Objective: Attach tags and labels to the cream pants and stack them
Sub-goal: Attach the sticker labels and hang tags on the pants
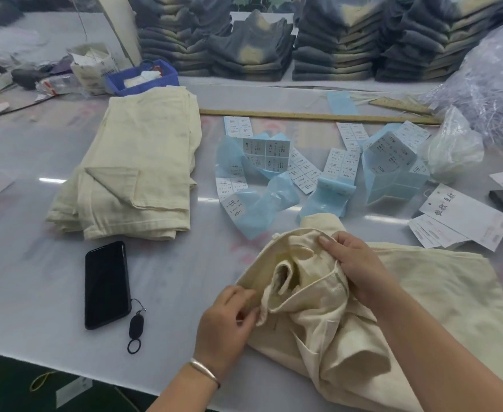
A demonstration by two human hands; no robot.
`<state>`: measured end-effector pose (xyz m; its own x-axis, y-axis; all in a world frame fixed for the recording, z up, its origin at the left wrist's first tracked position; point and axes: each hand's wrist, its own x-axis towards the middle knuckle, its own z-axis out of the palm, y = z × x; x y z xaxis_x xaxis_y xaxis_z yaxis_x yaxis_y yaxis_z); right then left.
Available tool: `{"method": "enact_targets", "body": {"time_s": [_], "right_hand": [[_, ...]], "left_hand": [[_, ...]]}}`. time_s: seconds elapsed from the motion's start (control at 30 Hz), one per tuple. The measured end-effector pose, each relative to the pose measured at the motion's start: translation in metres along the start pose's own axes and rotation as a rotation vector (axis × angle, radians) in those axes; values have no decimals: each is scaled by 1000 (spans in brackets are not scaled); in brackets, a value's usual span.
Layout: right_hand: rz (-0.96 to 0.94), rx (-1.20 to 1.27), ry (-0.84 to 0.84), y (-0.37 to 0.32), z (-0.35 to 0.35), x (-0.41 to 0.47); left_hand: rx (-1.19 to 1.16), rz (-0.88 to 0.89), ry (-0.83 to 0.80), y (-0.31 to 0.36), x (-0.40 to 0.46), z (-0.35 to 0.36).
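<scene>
a long pale glossy bench (36,263) fills the view, catching streaks of overhead light. stacks of folded grey garments (333,49) line its far edge. dark green floor (0,382) shows below the near edge.

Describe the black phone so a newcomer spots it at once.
Start at the folded stack of cream cotton pants on the white table's left half. Just in front lies a flat black rectangular smartphone, screen dark. Nothing else nearby is black and glossy, and it trails a black ring strap.
</scene>
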<state>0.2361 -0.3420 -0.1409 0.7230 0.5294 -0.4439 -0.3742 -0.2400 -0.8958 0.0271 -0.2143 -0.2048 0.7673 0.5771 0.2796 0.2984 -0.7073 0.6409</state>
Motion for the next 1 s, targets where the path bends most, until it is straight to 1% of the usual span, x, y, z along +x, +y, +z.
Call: {"method": "enact_targets", "body": {"time_s": [0.07, 0.13, 0.2, 0.33, 0.37, 0.4, 0.43, 0.5, 0.53, 0.57, 0.6, 0.63, 0.77, 0.83, 0.9, 1.0], "right_hand": [[18, 23, 8, -1, 7, 0], [36, 61, 17, -4, 8, 2], [73, 96, 27, -7, 7, 6], [168, 177, -1, -3, 4, 10], [181, 197, -9, -1, 4, 10], [185, 219, -15, 1, 2, 10], [186, 240, -26, 2, 1, 9], [183, 265, -94, 1, -3, 5], [173, 243, -143, -1, -5, 1], [155, 194, -190, -3, -7, -2], [129, 143, -226, -4, -8, -5], [101, 98, -248, -5, -10, -8], [5, -11, -298, -6, -15, -21], [-44, -132, -286, -7, -20, -28], [-126, -263, -258, -8, -24, -34], [-268, -328, -251, -7, -25, -44]], "left_hand": [[29, -135, -150, -4, 13, -1], [85, -192, -275, -5, 22, -3], [131, -205, -335, -5, 29, -5], [118, -205, -419, -2, 32, -7], [116, -199, -410, 3, 32, -8], [95, -184, -354, 8, 31, -9], [44, -146, -244, 15, 31, -10], [-102, 9, 20, 33, 31, -12], [-157, 99, 92, 43, 32, -12], [-196, 174, 111, 53, 34, -11], [-208, 215, 82, 61, 36, -10], [-194, 212, 14, 69, 40, -9], [25, -31, -408, 77, 59, 0], [105, -34, -560, 79, 65, 4], [168, -9, -621, 80, 68, 8], [162, -15, -631, 77, 68, 13]]}}
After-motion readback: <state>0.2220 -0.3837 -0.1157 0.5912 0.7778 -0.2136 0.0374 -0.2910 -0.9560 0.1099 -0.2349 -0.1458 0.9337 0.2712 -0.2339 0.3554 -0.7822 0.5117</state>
